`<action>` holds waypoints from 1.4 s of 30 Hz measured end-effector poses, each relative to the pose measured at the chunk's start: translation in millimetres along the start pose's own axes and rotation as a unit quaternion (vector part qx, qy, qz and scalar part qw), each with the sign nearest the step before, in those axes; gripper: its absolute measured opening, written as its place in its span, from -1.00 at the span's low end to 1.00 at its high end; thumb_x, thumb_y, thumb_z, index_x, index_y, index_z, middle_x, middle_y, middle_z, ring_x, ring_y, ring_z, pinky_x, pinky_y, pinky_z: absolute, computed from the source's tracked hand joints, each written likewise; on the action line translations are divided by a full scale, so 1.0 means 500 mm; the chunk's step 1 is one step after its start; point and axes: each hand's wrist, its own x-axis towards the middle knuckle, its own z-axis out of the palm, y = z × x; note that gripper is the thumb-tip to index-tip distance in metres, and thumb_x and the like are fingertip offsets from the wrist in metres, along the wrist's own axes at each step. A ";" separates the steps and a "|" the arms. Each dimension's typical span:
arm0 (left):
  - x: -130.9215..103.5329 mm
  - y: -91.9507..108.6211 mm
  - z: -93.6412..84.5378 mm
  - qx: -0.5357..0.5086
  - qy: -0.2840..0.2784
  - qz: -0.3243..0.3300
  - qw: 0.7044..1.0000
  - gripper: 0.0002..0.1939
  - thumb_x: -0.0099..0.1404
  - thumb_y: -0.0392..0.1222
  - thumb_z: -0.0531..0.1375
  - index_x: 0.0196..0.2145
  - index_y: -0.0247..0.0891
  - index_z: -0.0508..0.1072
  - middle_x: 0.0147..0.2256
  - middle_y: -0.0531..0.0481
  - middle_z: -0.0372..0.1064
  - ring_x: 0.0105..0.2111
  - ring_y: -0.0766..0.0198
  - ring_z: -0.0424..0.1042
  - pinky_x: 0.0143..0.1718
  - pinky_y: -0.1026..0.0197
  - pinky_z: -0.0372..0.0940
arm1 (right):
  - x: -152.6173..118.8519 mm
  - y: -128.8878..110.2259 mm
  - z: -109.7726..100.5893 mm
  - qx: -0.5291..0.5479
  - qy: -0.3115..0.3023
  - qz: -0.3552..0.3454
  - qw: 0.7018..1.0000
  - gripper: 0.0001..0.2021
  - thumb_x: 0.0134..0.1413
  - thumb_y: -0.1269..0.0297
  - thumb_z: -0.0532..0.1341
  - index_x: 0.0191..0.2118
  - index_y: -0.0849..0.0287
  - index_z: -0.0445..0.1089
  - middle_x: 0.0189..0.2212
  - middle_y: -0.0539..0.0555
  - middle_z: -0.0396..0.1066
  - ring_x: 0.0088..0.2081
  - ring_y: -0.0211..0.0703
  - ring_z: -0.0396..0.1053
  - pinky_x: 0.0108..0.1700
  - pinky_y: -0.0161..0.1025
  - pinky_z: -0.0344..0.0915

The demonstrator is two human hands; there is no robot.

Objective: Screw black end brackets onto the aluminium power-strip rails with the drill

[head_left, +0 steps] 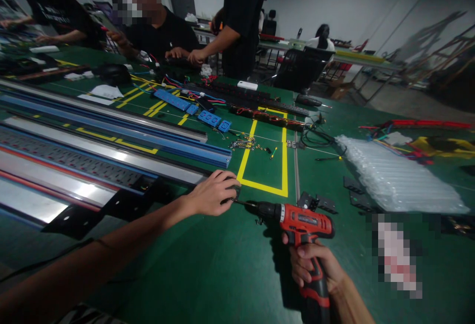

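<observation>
My right hand (311,262) grips a red and black cordless drill (306,221) by its handle, a finger near the trigger. The drill's bit points left, its tip close to the fingers of my left hand (215,193). That hand is closed over the near end of a long silver metal rail (148,162) with dark edges. A small dark piece shows under its fingertips, mostly hidden. I cannot tell whether the bit touches it. Beyond the hand ends a blue rail (208,150), lying alongside.
Loose screws (243,143) lie near a yellow tape outline (285,165). Blue socket modules (210,117) and wired strips are farther back. Black brackets (326,204) and a bubble-wrapped bundle (397,175) lie to the right, a screwdriver (308,100) behind. Co-workers stand or sit across the green table (208,269).
</observation>
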 end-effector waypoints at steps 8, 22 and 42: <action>-0.002 -0.024 -0.018 -0.024 -0.056 0.015 0.998 -0.60 0.17 -0.23 0.30 -0.02 -0.18 0.40 0.17 -0.16 0.23 0.18 -0.02 0.19 0.13 -0.07 0.16 | 0.000 0.005 -0.007 0.001 -0.007 0.003 1.000 -0.67 -0.04 0.46 0.21 -0.08 0.25 0.42 -0.73 -0.19 0.13 -0.74 -0.35 0.06 -0.59 -0.27 0.32; 0.010 -0.080 -0.031 0.023 -0.108 0.059 0.992 -0.52 0.25 0.02 0.26 0.10 -0.04 0.35 -0.01 -0.05 0.34 -0.08 0.11 0.33 -0.05 0.15 0.09 | 0.000 0.005 -0.004 -0.021 -0.006 0.019 1.000 -0.82 0.17 0.21 0.24 -0.20 0.22 0.39 -0.74 -0.21 0.09 -0.73 -0.36 0.04 -0.57 -0.28 0.28; 0.015 -0.073 -0.035 0.044 -0.126 0.051 0.990 -0.55 0.22 0.00 0.30 0.04 -0.08 0.36 -0.09 -0.07 0.34 -0.14 0.10 0.35 -0.14 0.14 0.13 | 0.004 -0.008 -0.009 0.023 -0.023 0.053 0.998 -0.89 0.20 0.31 0.17 -0.25 0.22 0.41 -0.72 -0.19 0.09 -0.72 -0.38 0.01 -0.55 -0.29 0.35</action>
